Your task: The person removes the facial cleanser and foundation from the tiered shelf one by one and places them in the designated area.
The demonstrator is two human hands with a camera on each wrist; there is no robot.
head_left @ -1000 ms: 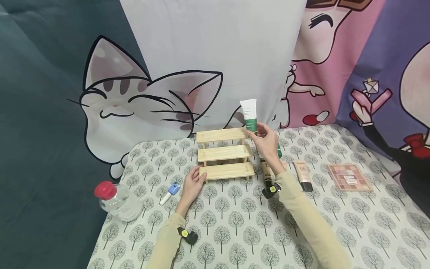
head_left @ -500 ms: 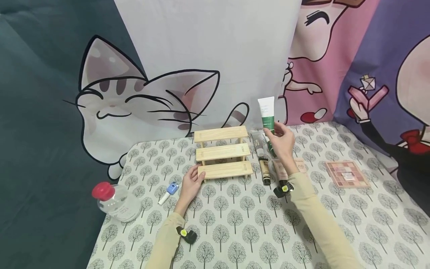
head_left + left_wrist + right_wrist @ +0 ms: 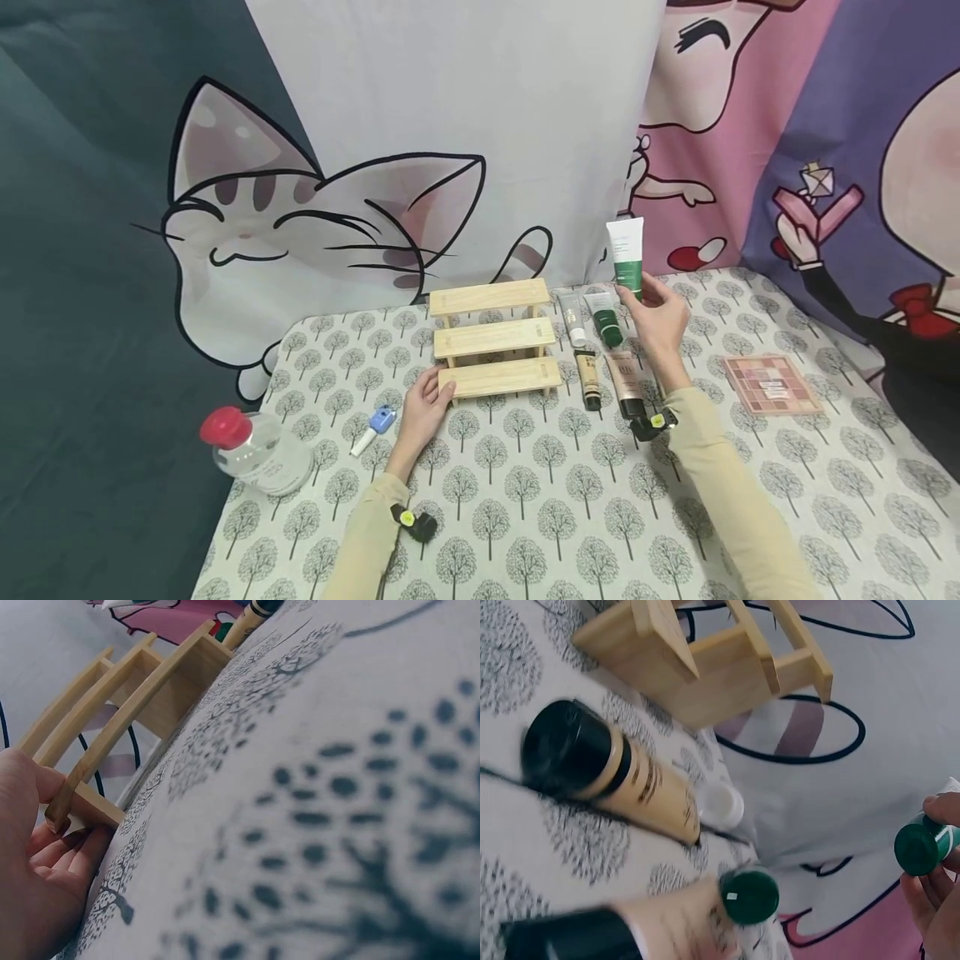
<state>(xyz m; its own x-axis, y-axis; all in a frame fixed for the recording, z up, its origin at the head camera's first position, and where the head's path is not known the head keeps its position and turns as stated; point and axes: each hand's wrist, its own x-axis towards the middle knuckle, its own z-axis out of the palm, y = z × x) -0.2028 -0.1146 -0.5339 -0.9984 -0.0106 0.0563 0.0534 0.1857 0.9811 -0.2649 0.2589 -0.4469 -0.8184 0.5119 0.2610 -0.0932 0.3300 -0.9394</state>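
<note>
A three-step wooden shelf (image 3: 495, 337) stands on the patterned cloth. My left hand (image 3: 423, 410) grips the left end of its lowest step; in the left wrist view the thumb lies on top and the fingers are underneath. To the right of the shelf, my right hand (image 3: 662, 323) holds up a white and green squeeze tube (image 3: 627, 248), green cap downward. Below and left of that hand lie a similar green tube (image 3: 604, 319), a grey clear tube (image 3: 573, 320), a small beige tube (image 3: 588, 380) and a BB cream tube (image 3: 626, 379).
A pink makeup palette (image 3: 772, 384) lies far right. On the left are a small blue and white bottle (image 3: 373, 430) lying flat and a clear bottle (image 3: 264, 456) with a red top. A printed cloth backdrop (image 3: 450, 100) hangs behind the table.
My right hand has moved right with the upright tube, from beside the shelf's top step to above the lying tubes. The left hand keeps its grip on the shelf.
</note>
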